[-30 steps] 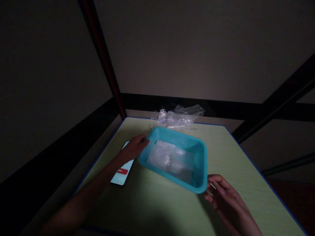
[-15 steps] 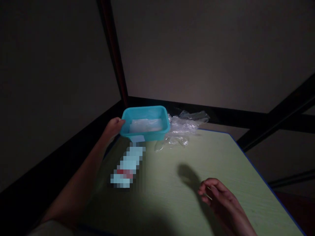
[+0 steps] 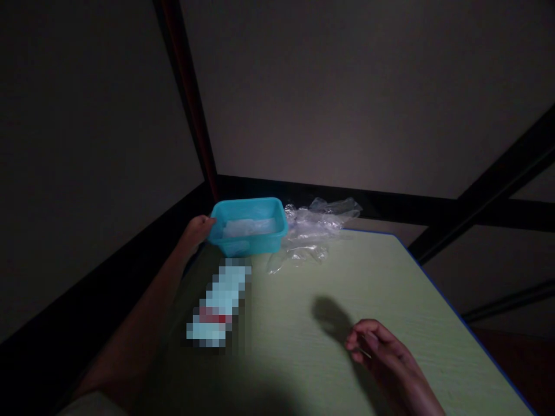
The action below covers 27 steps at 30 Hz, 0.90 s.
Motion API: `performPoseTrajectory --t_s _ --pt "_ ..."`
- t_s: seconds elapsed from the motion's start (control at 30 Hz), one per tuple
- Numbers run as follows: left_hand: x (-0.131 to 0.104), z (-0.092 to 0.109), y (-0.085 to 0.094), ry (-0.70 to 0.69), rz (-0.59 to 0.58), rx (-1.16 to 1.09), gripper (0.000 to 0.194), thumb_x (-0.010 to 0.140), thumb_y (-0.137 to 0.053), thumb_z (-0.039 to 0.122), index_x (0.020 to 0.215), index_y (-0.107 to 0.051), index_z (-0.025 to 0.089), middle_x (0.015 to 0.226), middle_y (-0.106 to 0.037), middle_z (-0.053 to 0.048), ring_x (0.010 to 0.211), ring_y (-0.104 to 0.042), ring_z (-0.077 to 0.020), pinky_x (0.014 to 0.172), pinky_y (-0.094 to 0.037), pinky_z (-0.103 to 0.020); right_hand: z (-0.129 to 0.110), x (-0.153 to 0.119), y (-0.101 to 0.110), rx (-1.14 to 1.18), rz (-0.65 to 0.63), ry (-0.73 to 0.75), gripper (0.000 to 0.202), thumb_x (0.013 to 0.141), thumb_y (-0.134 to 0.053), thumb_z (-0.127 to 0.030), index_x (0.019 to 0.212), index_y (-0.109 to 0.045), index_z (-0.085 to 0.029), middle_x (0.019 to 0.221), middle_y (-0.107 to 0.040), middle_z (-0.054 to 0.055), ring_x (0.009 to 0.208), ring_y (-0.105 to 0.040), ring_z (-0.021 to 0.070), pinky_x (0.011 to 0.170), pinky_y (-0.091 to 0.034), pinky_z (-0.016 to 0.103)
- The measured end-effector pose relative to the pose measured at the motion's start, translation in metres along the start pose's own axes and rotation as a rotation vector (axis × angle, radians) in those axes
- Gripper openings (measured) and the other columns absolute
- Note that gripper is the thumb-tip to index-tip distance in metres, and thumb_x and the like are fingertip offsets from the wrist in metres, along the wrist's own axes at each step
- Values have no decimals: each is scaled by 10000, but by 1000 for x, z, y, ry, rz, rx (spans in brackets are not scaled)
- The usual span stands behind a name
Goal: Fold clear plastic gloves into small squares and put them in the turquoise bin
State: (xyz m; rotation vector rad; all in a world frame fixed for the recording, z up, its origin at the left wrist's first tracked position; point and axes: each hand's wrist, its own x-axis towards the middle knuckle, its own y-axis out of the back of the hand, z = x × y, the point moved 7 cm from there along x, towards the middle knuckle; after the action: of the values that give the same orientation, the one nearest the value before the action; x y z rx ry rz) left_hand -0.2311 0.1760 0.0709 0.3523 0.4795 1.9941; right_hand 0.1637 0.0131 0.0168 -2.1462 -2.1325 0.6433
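At the back left of the table stands a turquoise basket (image 3: 255, 245) with white, filmy material (image 3: 249, 227) lying inside. My left hand (image 3: 197, 231) grips its left rim, fingers closed on the edge. Crumpled clear plastic (image 3: 316, 222) lies against the basket's right side. Nearer to me is a long light-blue item (image 3: 221, 297) with a red patch, blurred by pixelation. My right hand (image 3: 377, 349) hovers over the right part of the table, its fingers curled and apart, with nothing clearly visible between them.
The pale green table (image 3: 295, 323) has a blue edge. Dark walls with a black ledge (image 3: 407, 209) stand behind it. Dark beams (image 3: 468, 208) slant beyond the right edge. My right hand casts a shadow on the tabletop.
The view has shifted slightly. The basket sits a little lower beside the plastic, with my left hand still on its rim. My right hand has hardly moved.
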Motion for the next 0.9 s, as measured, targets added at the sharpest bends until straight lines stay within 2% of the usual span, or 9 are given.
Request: performPoseTrajectory --t_s 0.07,0.13,0.33,0.53,0.77,0.83,0.9 --pt "2 1 1 13 6 -9 192 768 -541 263 628 -534 132 536 -490 35 501 -498 -117 447 -392 -207 -2 1 0 -35 -3 -3 251 686 -707 -445 756 -669 -207 717 -642 30 714 -570 139 647 -434 228" --pt "4 2 0 27 2 -16 205 702 -544 263 541 -470 160 459 -416 59 432 -427 -97 401 -324 -186 -5 4 -2 -104 -36 -9 266 688 -702 -458 773 -672 -208 742 -653 37 739 -582 151 671 -437 245" --pt "10 3 -4 63 -6 -20 176 615 -547 270 510 -441 177 435 -406 60 404 -405 -95 390 -303 -182 -20 16 -15 -270 -142 55 300 690 -677 -497 791 -677 -215 779 -667 50 752 -600 175 679 -445 281" --pt "10 0 -7 92 -23 -3 164 622 -536 277 529 -446 176 449 -420 56 403 -411 -95 400 -336 -192 -19 41 -23 -426 -167 77 287 659 -679 -468 798 -689 -218 757 -666 41 740 -596 186 681 -440 306" --pt "6 5 -4 64 -2 97 197 639 -549 327 548 -446 185 480 -440 42 485 -490 -142 476 -412 -243 -29 81 -26 -404 -97 56 306 578 -701 -313 866 -667 -217 852 -683 33 830 -610 207 720 -444 320" --pt "2 10 0 30 49 158 197 660 -547 321 556 -436 195 509 -450 26 588 -544 -187 559 -448 -281 -32 92 -29 -328 -64 47 333 565 -695 -252 894 -663 -219 892 -681 33 853 -613 207 706 -451 305" --pt "-7 20 5 -32 137 215 158 682 -549 301 617 -446 201 610 -504 -4 773 -577 -235 707 -462 -328 -32 105 -33 -251 -33 32 338 550 -691 -204 886 -662 -221 913 -674 27 834 -621 197 682 -458 288"
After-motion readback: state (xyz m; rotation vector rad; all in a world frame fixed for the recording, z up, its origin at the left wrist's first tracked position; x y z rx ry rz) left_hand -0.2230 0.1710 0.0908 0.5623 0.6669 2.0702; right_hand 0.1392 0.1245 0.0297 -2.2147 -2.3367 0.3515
